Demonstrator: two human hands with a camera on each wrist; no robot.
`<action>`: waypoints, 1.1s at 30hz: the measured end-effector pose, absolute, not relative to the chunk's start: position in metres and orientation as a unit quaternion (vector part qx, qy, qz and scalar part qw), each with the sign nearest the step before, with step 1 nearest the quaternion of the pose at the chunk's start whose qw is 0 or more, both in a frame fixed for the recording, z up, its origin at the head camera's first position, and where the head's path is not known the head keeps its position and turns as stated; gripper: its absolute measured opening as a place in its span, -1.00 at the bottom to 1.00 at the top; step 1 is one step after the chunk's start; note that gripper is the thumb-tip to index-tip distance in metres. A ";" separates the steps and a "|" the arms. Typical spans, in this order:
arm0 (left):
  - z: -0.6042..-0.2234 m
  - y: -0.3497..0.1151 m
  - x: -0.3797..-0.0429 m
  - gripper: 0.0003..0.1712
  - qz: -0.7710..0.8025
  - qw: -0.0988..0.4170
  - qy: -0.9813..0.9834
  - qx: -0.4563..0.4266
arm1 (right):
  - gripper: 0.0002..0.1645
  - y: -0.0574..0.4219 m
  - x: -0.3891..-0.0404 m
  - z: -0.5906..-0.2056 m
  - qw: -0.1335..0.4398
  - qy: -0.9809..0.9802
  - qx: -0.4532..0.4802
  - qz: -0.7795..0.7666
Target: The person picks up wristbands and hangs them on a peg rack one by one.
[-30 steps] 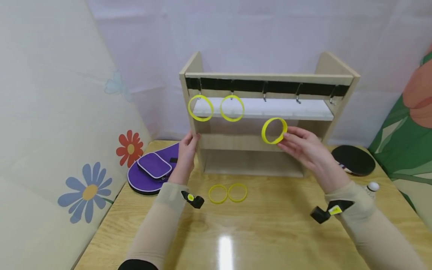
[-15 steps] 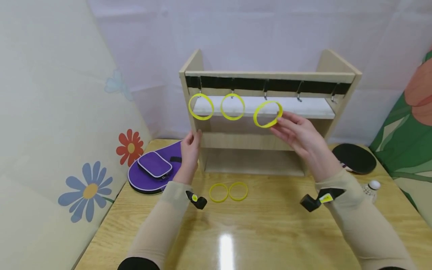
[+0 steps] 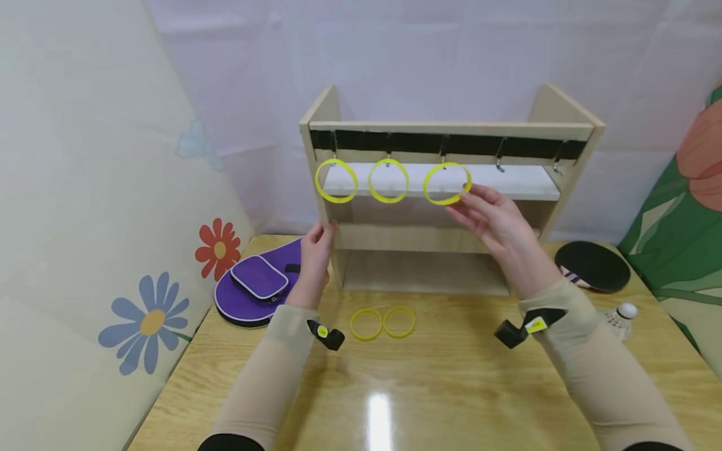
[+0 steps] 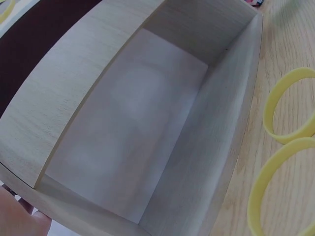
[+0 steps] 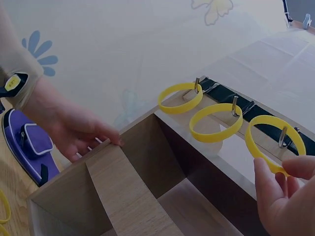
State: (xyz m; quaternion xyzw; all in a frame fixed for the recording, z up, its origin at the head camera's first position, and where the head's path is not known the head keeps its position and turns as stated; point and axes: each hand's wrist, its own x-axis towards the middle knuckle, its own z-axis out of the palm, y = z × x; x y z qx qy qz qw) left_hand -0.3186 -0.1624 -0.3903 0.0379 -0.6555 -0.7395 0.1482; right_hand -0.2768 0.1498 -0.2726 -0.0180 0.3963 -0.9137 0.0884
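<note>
My right hand point(image 3: 496, 222) pinches the lower right rim of a yellow ring point(image 3: 442, 202) between thumb and fingers. The ring is raised to the third hook point(image 5: 283, 136) from the left, whose tip shows inside the loop; whether it bears the ring's weight I cannot tell. Two more yellow rings, one at the far left point(image 3: 336, 200) and its neighbour point(image 3: 389, 200), hang from the first two hooks. The left hand point(image 3: 317, 255) grips the left side panel of the wooden shelf point(image 3: 395, 238), thumb at the front edge; some of its fingers are hidden behind.
Two yellow rings, left point(image 3: 366, 339) and right point(image 3: 399, 336), lie on the wooden table point(image 3: 451, 388) before the shelf. At left lies a purple bat case point(image 3: 256, 279). A black table-tennis bat point(image 3: 592, 266) and a shuttlecock point(image 3: 623, 316) are at right. Two further hooks are bare.
My right hand has raised the yellow ring up and leftward from below the shelf board to the third hook. The left hand has stayed on the side panel.
</note>
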 end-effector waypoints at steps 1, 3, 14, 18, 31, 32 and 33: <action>-0.391 -0.163 -0.319 -0.54 -0.741 0.146 -0.654 0.037 | -0.83 0.149 -0.277 -0.274 0.087 0.394 -0.017 -0.915; -0.391 -0.164 -0.320 -0.53 -0.744 0.144 -0.652 0.034 | -0.83 0.148 -0.278 -0.275 0.083 0.392 -0.016 -0.916; -0.390 -0.163 -0.320 -0.51 -0.740 0.149 -0.655 0.033 | -0.84 0.142 -0.278 -0.275 0.069 0.376 -0.001 -0.924; -0.390 -0.163 -0.320 -0.49 -0.740 0.144 -0.656 0.032 | -0.83 0.141 -0.278 -0.276 0.062 0.379 0.000 -0.923; -0.390 -0.162 -0.317 -0.50 -0.743 0.141 -0.653 0.027 | -0.79 0.130 -0.273 -0.291 -0.013 0.457 -0.027 -0.889; -0.390 -0.162 -0.318 -0.51 -0.743 0.142 -0.653 0.028 | -0.79 0.130 -0.272 -0.292 -0.012 0.457 -0.027 -0.889; -0.390 -0.162 -0.318 -0.52 -0.743 0.142 -0.653 0.028 | -0.79 0.130 -0.272 -0.293 -0.011 0.458 -0.028 -0.888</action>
